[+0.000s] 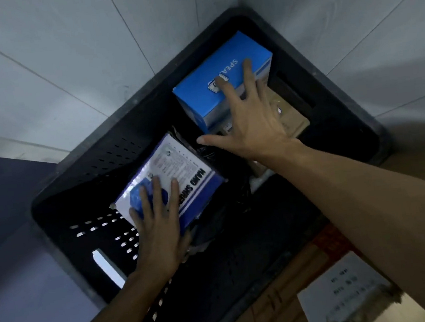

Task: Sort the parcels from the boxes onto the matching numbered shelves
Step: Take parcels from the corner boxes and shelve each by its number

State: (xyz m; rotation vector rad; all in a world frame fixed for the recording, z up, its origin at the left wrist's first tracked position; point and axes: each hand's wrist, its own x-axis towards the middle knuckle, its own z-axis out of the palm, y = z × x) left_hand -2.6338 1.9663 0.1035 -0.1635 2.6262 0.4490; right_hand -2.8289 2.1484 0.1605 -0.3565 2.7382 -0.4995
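Looking down into a black crate (96, 160): the left hand (157, 224) lies flat, fingers straight, on a white-and-blue packet (178, 169) inside it. The right hand (252, 125), fingers spread, touches a blue box (222, 62) at the crate's far end. Both parcels seemingly remain unsorted; no shelves show.

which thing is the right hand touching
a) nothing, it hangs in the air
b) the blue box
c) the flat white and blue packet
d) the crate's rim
b: the right hand lays its spread fingers on top of the blue box inside the black crate, while the white and blue packet lies under the left hand.
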